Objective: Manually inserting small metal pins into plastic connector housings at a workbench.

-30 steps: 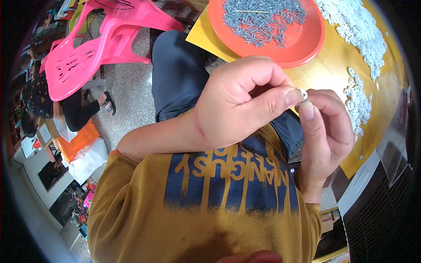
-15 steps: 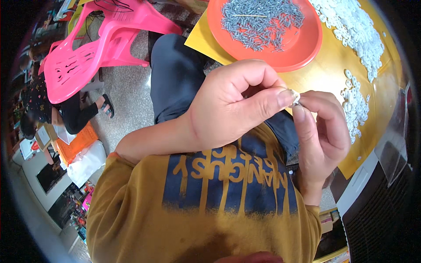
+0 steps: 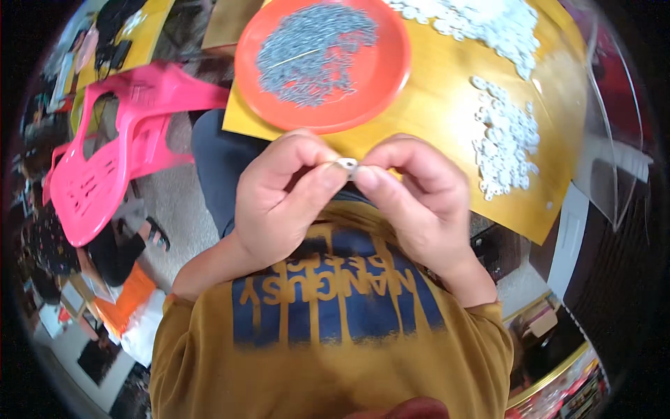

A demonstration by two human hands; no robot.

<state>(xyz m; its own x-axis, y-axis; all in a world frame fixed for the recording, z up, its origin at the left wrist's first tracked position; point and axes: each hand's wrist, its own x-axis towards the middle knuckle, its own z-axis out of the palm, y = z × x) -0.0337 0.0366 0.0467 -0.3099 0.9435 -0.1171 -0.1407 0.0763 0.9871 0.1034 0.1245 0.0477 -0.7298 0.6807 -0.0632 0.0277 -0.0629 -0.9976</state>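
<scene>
A small white plastic piece (image 3: 347, 165) with a hole in it is held up in front of my chest. The thumb and forefinger of my left hand (image 3: 283, 199) pinch it from the left. My right hand (image 3: 422, 202) is closed in a pinch at its right edge; whether a smaller part sits between those fingertips is hidden. Just beyond my hands, a round red-orange tray (image 3: 380, 77) holds a heap of small grey metal parts (image 3: 314, 52), thin and spring-like. To the right lies a loose pile of similar white pieces (image 3: 506, 140).
The yellow tabletop (image 3: 426, 105) carries a larger heap of white pieces (image 3: 488, 28) at its far side. A clear plastic sheet (image 3: 607, 119) hangs by the right edge. Left of me stands a pink plastic chair (image 3: 94, 178), with a seated person (image 3: 105, 258) beyond it.
Both hands have come left and nearer the middle of my body, still together at the white piece. The view has turned, so the tray and table appear farther left.
</scene>
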